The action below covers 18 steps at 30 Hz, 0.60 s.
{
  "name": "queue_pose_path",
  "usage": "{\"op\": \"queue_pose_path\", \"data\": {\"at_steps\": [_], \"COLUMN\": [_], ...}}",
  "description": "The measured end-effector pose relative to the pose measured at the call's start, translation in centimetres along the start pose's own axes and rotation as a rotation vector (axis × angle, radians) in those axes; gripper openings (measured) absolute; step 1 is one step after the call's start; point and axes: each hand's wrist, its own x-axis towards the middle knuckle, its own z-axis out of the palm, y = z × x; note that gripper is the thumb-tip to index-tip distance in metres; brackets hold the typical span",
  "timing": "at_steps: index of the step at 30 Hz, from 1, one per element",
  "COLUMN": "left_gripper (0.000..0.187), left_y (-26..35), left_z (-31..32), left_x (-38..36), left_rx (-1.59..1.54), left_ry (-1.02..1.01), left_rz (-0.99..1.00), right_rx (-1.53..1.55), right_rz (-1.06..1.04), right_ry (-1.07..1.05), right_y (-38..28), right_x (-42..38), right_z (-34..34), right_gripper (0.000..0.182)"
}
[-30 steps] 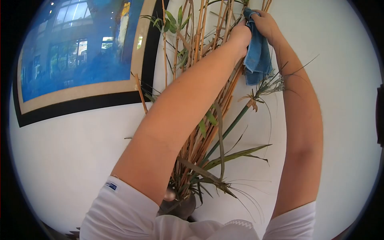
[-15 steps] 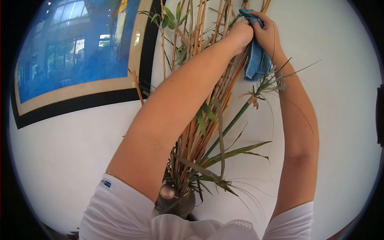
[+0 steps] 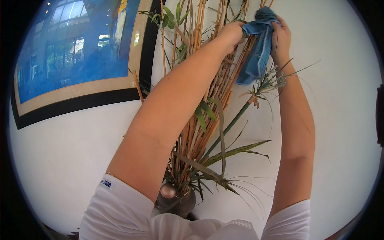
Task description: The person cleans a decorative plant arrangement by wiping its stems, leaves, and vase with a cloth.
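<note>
A blue cloth [image 3: 258, 56] hangs in folds among the upper stems, bunched at its top. My right hand [image 3: 282, 38] is closed on the bunched part from the right side. Just left of it, my left hand [image 3: 233, 35] is closed, its fingertips against the cloth's left end and beside a narrow green leaf. Exactly what those fingers pinch is hidden. Both arms reach up around the tall dried bamboo-like stems [image 3: 196, 140], which rise from a dark round vase [image 3: 186, 205].
A framed blue picture [image 3: 80, 52] with a black outer frame hangs on the white wall [image 3: 344, 120] at the left. A green stalk with a feathery head [image 3: 272, 82] leans right, near my right forearm. Long thin leaves [image 3: 236, 153] stick out lower down.
My right hand has moved right, away from my left, drawing the bunched cloth with it. The cloth's hanging end has swung left. My left hand has shifted slightly left.
</note>
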Motion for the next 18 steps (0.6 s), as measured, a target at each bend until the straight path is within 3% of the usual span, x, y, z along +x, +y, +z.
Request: {"op": "queue_pose_path", "data": {"at_steps": [2,8,11,12,15,18], "left_gripper": [0.038,0.037,0.035,0.033,0.024,0.018], "left_y": [0.3,-1.3,-0.8,-0.3,0.8,1.1], "left_z": [0.2,0.3,1.1,1.3,1.7,1.6], "left_x": [-0.1,1.5,0.9,0.5,-0.5,-0.7], "left_rx": [-0.056,-0.161,-0.207,-0.191,-0.324,-0.511], "left_ry": [0.007,0.013,-0.015,-0.035,0.069,0.188], "left_rz": [0.007,0.039,0.048,0.054,-0.006,-0.009], "right_rx": [0.072,-0.331,-0.553,-0.736,-0.663,-0.492], "right_rz": [-0.091,-0.185,-0.203,-0.296,-0.342,-0.232], "right_ry": [0.187,0.121,-0.037,-0.078,-0.155,-0.145], "right_y": [0.1,0.7,0.4,0.5,0.8,1.8], "right_x": [0.2,-0.1,-1.3,-1.6,-3.2,-3.9], "right_z": [-0.2,-0.4,0.6,1.1,2.1,2.4], "right_gripper": [0.023,0.026,0.029,0.029,0.027,0.026]}}
